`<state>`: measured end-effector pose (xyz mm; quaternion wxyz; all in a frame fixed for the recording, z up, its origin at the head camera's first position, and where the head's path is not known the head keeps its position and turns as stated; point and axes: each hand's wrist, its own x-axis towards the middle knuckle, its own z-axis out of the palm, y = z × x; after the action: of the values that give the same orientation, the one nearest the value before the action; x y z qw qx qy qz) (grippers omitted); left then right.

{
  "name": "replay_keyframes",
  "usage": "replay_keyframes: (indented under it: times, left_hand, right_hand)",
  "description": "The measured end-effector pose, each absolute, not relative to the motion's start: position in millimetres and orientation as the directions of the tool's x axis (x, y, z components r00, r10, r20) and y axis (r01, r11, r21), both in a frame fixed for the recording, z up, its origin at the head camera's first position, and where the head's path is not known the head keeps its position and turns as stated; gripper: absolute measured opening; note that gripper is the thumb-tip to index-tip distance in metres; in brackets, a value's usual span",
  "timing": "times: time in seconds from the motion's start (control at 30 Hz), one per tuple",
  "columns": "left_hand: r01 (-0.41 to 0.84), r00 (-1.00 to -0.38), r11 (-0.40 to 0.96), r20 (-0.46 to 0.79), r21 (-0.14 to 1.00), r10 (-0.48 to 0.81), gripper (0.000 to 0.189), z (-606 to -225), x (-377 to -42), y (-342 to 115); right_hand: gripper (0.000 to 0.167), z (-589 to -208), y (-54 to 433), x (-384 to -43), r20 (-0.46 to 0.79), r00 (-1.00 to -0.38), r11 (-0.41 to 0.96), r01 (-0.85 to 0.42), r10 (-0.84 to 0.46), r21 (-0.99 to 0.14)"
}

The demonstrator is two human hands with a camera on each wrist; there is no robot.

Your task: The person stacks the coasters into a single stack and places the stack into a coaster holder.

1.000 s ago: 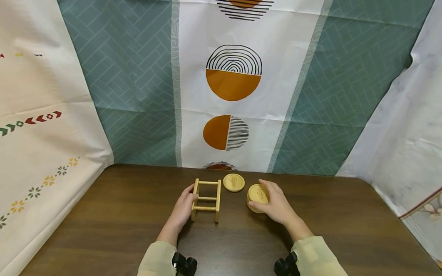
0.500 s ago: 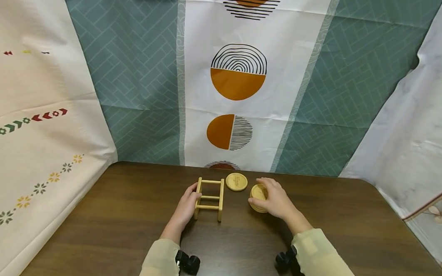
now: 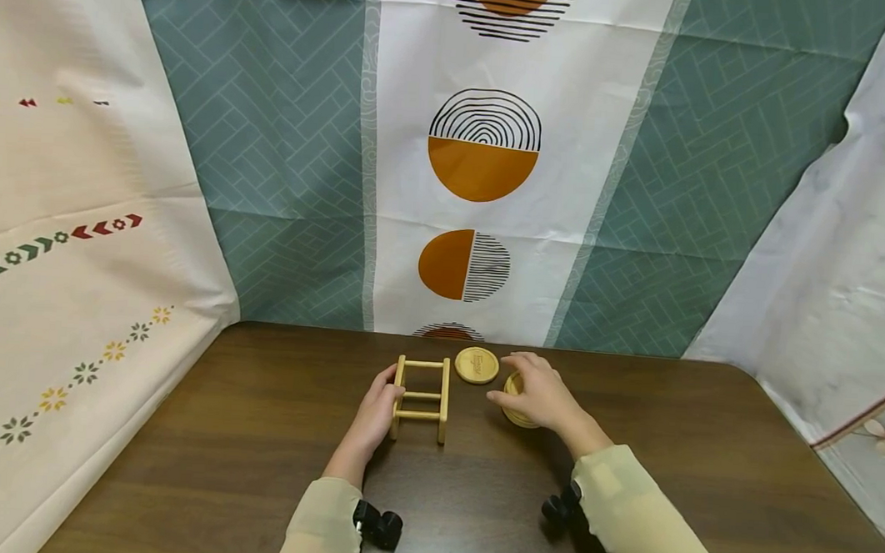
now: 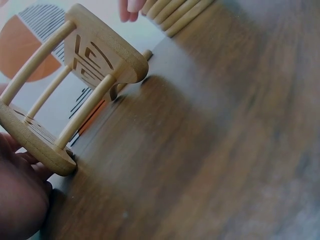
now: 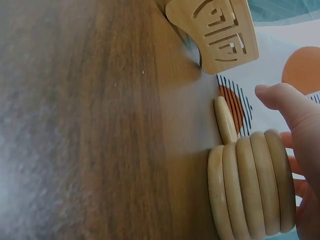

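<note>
My left hand grips the left side panel of a small wooden coaster holder, which has two carved ends joined by round bars. It stands on the table. To its right, a single round wooden coaster with a dark engraved mark lies flat near the back edge. A stack of several matching coasters sits right of that. Over the stack is my right hand, thumb and fingers spread leftward; in the right wrist view the thumb is clear of the coasters. The hand covers much of the stack in the head view.
The brown wooden table ends at a hanging cloth with teal and white panels and orange circles. Pale cloths flank both sides. Small black cameras are strapped at both wrists.
My right hand has loosened from the stack of coasters and shifted slightly left and up, its thumb now off the side. The left hand keeps its grip on the holder. The head view has shifted slightly.
</note>
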<state>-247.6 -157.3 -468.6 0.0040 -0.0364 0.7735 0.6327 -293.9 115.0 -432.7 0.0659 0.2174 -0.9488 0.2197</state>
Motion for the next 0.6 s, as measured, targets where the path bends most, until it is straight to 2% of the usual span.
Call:
replay_keyframes:
  times: [0.6]
  left_hand:
    - [-0.063,-0.997,0.189,-0.052,0.980,-0.064,0.056,-467.1,-246.7,-158.0]
  right_hand:
    - [0.064,-432.2,94.5,-305.1,0.192,-0.894,0.830,-0.448,-0.406,-0.333]
